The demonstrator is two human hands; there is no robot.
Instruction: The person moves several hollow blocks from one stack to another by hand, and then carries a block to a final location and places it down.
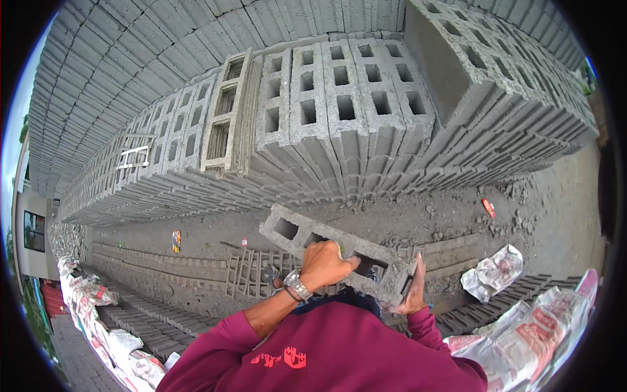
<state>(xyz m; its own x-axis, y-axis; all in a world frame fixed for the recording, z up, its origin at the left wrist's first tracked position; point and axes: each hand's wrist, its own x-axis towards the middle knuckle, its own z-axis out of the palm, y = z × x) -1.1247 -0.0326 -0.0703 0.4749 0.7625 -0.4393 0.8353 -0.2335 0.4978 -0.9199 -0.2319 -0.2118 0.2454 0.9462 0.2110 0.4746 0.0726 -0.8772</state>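
A grey hollow concrete block (356, 245) is held tilted in front of my body, its open cells facing up and its left end farther from me. My left hand (324, 266) is closed over its middle, the fingers reaching into the cells. At the block's right end, my right hand (414, 291) presses against the end face with its fingers stretched along it; part of that hand is hidden behind the block. A watch (298, 285) sits on my left wrist. Beyond the block stands a long stack of similar concrete blocks (339, 127), several with their cells facing up.
Pale frames with openings (221, 140) stand among the stacked blocks. A taller block stack (450, 72) rises at the right. On the dirt ground (215, 228) lie a wooden slatted rack (245, 271) and a crumpled paper sack (493, 271). More sacks (522, 340) line the near right.
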